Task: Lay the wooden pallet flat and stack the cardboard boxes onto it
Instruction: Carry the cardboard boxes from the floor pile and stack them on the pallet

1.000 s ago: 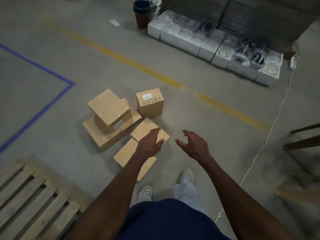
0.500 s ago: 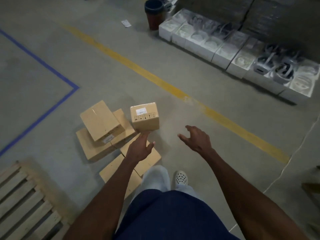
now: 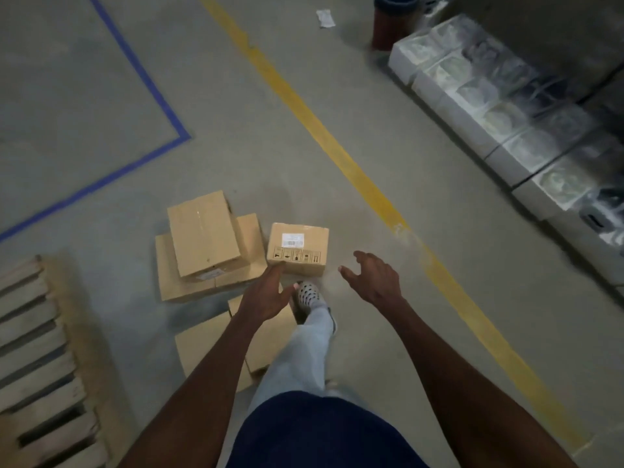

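1. Since half a second ago we have stepped closer: the labelled box [image 3: 297, 248] now sits just ahead of both hands, and a white perforated shoe [image 3: 308, 293] has come forward between them.
2. Labelled box: small cardboard carton, standing on the concrete floor [image 3: 270, 146], white barcode sticker and a row of handling symbols facing us. It lies just beyond the left hand [image 3: 266, 295] and up-left of the right hand [image 3: 373, 276].
3. Left hand: fingers straight and loosely spread, holding nothing; the fingertips reach the carton's lower left corner, though we cannot tell whether they touch it.
4. Right hand: wide, fingers spread and slightly bent, thumb out, holding nothing; clear of the carton, a gap of floor between them.
5. Stacked boxes [image 3: 206, 244]: one carton lying on top of two flatter ones, just left of the labelled box.
6. Flat boxes [image 3: 209, 346]: on the floor beneath our left forearm, partly hidden by arm and trouser leg.
7. Wooden pallet [image 3: 37, 359]: lying flat at lower left, slats facing up, apart from the cartons.
8. Floor markings: yellow line [image 3: 341, 153] running diagonally to the right of the cartons; blue line [image 3: 135, 79] forming a corner at upper left.
9. White packages [image 3: 506, 106]: a row along the right edge, blurred.
10. Dark red bin [image 3: 388, 21]: at top, beside the row.
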`<state>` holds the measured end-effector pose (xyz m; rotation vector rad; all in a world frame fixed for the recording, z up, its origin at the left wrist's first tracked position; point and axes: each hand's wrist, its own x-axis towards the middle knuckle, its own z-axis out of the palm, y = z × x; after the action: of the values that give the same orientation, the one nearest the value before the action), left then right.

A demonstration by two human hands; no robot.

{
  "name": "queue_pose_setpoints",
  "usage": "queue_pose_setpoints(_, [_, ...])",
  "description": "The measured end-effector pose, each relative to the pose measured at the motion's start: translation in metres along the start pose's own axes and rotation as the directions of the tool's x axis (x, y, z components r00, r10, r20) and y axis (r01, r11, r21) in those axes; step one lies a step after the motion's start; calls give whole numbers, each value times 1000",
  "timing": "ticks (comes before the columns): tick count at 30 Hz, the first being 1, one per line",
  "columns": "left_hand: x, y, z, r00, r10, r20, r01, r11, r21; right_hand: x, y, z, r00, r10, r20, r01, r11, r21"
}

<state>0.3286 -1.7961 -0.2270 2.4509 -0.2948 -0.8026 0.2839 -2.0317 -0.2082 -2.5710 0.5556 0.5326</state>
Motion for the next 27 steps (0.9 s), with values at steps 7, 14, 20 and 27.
queue_pose_setpoints(7, [126,-25,-2,991,-127,33,130,986,-106,144,-17,12,991,-36,126,48,995,-93])
queue_pose_setpoints(14, [249,-86,41,965,-254,61,260,958,-119,278,-3,105,943,-136,305,207,954,-216])
queue_pose_setpoints(20, [340,-163,102,924,-381,29,380,910,-166,369,42,212,962,45,268,-40,999,-21])
queue_pose_setpoints(27, [407,-215,165,826,-560,-65,525,806,-272,428,69,308,816,346,463,-569,624,536])
